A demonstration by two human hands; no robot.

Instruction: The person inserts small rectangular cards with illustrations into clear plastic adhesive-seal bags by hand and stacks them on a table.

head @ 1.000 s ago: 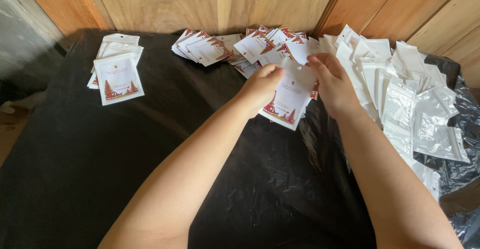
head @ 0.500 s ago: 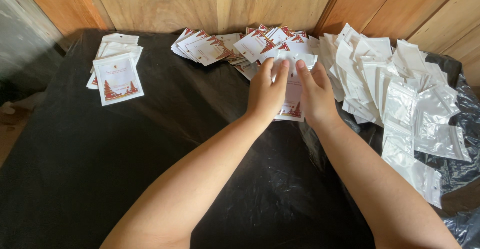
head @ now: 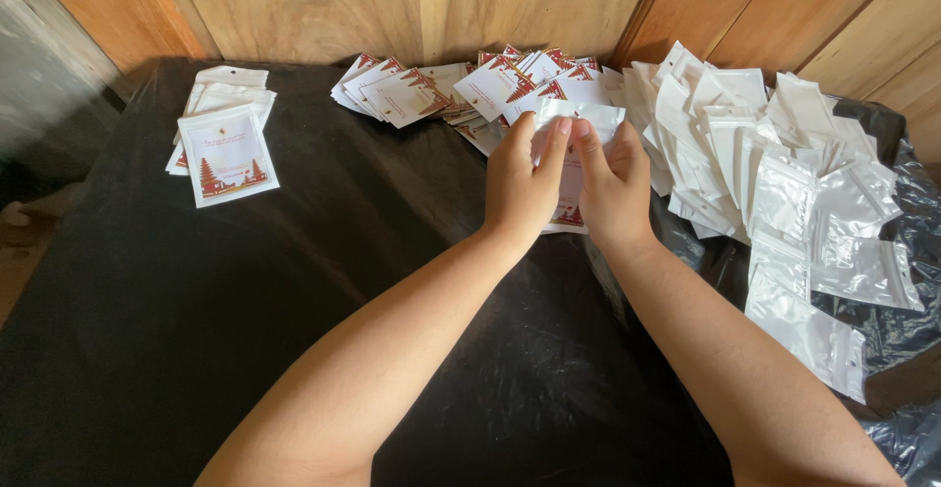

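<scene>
- Since a second ago both hands have drawn together and the pouch has swung from a slant to nearly upright, its top edge now pinched between my fingertips.
- I see the pouch as a flat white plastic sleeve with a printed card inside; red artwork peeks out below my palms, just under the heel of the right hand.
- My left hand has its thumb and forefinger closed on the top left of the pouch; the right hand's fingers are closed on the top right, the two sets of fingertips almost touching.
- I judge it very light and thin, bendy rather than stiff, with a glossy skin that could slide between dry fingers. It should crease if squeezed mid-face, so the sealed top strip, where the fingers are now, looks the best place to hold.
- Just beyond the fingertips lies a fan of printed cards.
- Right of the right hand's knuckles sprawls a heap of empty pouches, shiny and loose, some overlapping.
- Well to the left of the left hand sits a small stack of finished packs.
- Everything rests on a black plastic sheet, against a wooden wall.
</scene>
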